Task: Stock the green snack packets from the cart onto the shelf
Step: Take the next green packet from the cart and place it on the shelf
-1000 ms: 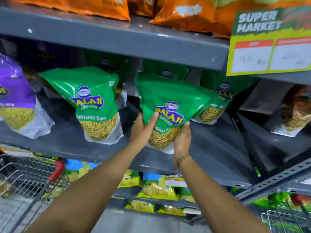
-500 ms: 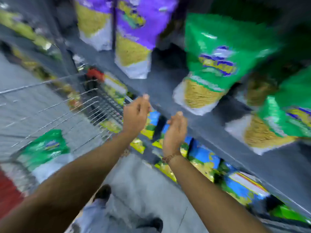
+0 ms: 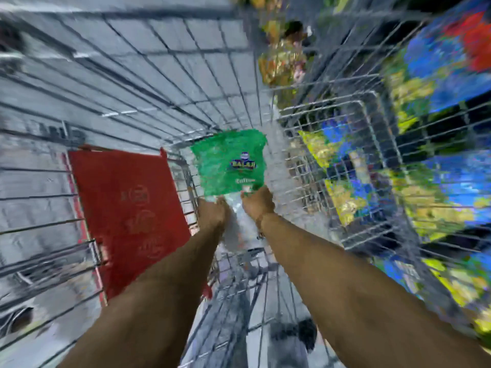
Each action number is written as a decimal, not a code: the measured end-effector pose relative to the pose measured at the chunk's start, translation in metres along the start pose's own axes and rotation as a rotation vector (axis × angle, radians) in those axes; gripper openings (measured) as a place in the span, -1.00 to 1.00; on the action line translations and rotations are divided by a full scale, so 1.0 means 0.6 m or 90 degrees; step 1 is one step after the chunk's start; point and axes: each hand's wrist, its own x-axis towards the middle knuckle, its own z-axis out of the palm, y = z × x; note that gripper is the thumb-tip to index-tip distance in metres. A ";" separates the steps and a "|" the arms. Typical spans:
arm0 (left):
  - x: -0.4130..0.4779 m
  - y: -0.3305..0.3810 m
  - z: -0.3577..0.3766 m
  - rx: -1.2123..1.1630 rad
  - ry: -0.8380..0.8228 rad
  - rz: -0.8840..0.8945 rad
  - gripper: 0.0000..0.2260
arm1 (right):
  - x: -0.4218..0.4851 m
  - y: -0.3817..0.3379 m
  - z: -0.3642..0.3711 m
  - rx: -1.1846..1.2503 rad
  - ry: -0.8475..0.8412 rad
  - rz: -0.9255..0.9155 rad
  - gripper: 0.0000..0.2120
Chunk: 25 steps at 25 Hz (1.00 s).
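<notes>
I look down into the wire cart (image 3: 159, 83). One green snack packet (image 3: 229, 162) with a blue and yellow logo lies at the bottom of the basket. My left hand (image 3: 212, 213) and my right hand (image 3: 257, 202) both reach down to its pale lower end and touch it there. The fingers are curled at the packet's near edge, but motion blur hides how firm the grip is. The shelf with the stocked green packets is out of view.
A red fold-down seat flap (image 3: 127, 213) stands at the cart's near left. Blue and yellow snack bags (image 3: 430, 144) fill low shelves to the right, seen through the cart's wire side. Grey floor shows through the mesh.
Both hands left the green packet on the shelf, swung left and down, and now reach into the cart onto another green packet. My view turned from the shelf to the cart.
</notes>
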 end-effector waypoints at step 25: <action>-1.064 -0.071 0.269 -0.258 -0.555 0.793 -0.74 | -0.632 0.561 -0.692 0.886 0.785 -0.541 -0.60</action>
